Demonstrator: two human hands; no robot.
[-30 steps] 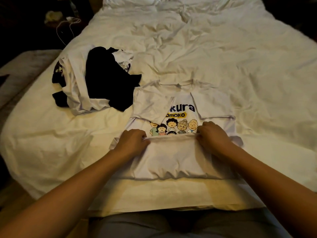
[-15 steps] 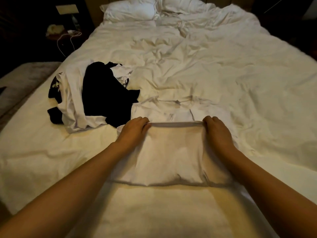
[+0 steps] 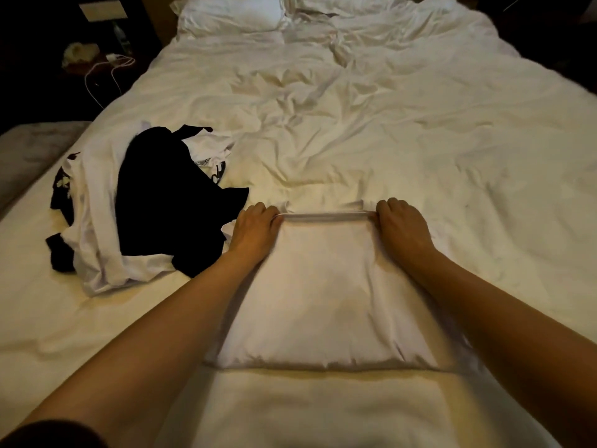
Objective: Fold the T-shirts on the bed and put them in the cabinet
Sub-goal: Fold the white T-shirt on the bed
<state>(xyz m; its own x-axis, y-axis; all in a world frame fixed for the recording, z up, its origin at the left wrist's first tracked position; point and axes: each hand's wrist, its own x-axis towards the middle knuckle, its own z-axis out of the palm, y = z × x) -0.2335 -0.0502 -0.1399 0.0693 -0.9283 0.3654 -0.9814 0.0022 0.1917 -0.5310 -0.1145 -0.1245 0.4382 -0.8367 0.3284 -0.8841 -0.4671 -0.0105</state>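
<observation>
White T-shirt (image 3: pixel 326 286) lying folded into a plain rectangle on the near part of the bed (image 3: pixel 420 140), print hidden, near edge a soft doubled fold, far edge a thin hem line stretched taut between the two hands; left hand (image 3: pixel 255 231) at the far left corner, knuckles up, fingers (image 3: pixel 263 210) curled over and pinching the hem; right hand (image 3: pixel 400 227) at the far right corner, fingers (image 3: pixel 392 205) likewise curled and gripping the same hem; thumbs tucked out of sight under the cloth; both bare forearms reaching in from the near edge along either side of the fold; pile of unfolded T-shirts (image 3: pixel 145 208) heaped just left of the left hand, a black one on top of white ones, its dark hem touching or nearly touching the folded shirt's left side, hard to tell which; rumpled white duvet covering the bed beyond, creased toward the middle; two white pillows (image 3: pixel 232 14) at the far end; dark nightstand (image 3: pixel 106 69) off the far left corner, carrying a white cable (image 3: pixel 103 79) that trails down its front and a pale crumpled thing too dim to identify; grey upholstered bench (image 3: pixel 32 153) along the left side of the bed.
</observation>
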